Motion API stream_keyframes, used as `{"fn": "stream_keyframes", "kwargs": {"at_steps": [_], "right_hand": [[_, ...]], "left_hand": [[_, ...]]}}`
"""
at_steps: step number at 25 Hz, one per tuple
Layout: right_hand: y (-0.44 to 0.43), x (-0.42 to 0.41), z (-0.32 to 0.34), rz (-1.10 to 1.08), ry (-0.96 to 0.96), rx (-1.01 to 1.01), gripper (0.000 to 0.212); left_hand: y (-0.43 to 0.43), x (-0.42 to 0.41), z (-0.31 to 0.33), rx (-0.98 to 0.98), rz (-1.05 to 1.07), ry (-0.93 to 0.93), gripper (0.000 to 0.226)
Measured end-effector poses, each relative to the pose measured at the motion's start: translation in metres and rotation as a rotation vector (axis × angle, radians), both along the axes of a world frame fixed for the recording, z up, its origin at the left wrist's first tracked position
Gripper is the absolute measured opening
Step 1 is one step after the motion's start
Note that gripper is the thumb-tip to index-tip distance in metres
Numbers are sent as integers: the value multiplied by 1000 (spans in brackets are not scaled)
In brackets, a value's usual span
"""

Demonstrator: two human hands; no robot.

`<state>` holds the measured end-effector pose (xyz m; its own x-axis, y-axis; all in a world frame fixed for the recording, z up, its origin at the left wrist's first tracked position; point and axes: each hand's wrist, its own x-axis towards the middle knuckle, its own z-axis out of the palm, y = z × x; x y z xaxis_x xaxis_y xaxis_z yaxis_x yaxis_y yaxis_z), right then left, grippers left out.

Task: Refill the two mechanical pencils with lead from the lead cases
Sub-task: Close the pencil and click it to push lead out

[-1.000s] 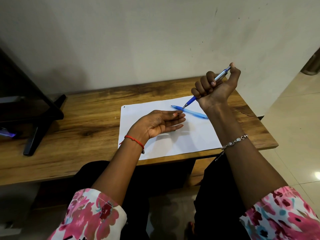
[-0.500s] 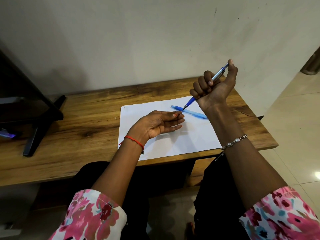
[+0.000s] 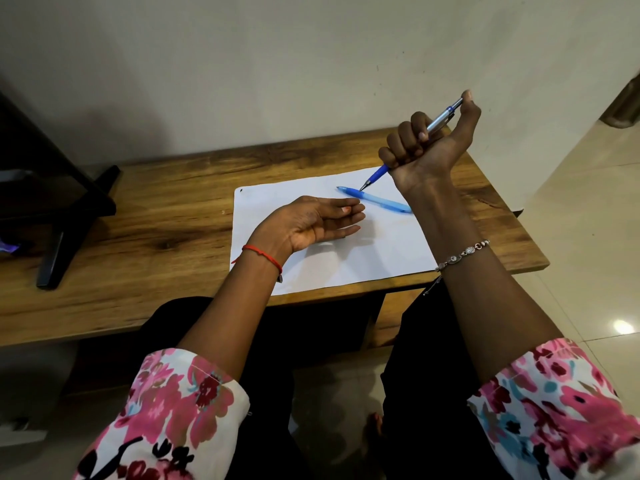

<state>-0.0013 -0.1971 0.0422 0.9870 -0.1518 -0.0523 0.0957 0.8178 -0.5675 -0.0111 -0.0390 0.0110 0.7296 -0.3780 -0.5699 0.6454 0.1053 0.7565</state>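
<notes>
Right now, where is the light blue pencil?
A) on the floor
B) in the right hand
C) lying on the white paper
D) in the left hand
C: the light blue pencil lies flat on the white paper; the right hand grips the silver-and-blue pencil instead.

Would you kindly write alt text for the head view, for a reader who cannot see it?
A person's right hand grips a blue-and-silver mechanical pencil, thumb on its top end, tip down above a white paper sheet on a wooden table. The left hand is open, palm up, over the sheet, where a light blue mechanical pencil lies.
</notes>
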Motion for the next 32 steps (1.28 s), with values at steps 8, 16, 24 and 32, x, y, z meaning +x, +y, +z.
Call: {"fn": "stream_keyframes", "kwargs": {"at_steps": [8,16,24,32], "right_hand": [[0,0,-1,-24,5,23,65],[1,-1,-3,-16,5,30,66],[-1,3,-7,-37,-12,100,63],[-2,6,-11,-58,-35,201,65]], "left_hand": [[-2,-1,1,5,-1,-3,15],[-4,-2,0,24,-4,-1,14],[-3,-1,3,38,1,-1,13],[-2,-1,3,-13,46,-34,13]]}}
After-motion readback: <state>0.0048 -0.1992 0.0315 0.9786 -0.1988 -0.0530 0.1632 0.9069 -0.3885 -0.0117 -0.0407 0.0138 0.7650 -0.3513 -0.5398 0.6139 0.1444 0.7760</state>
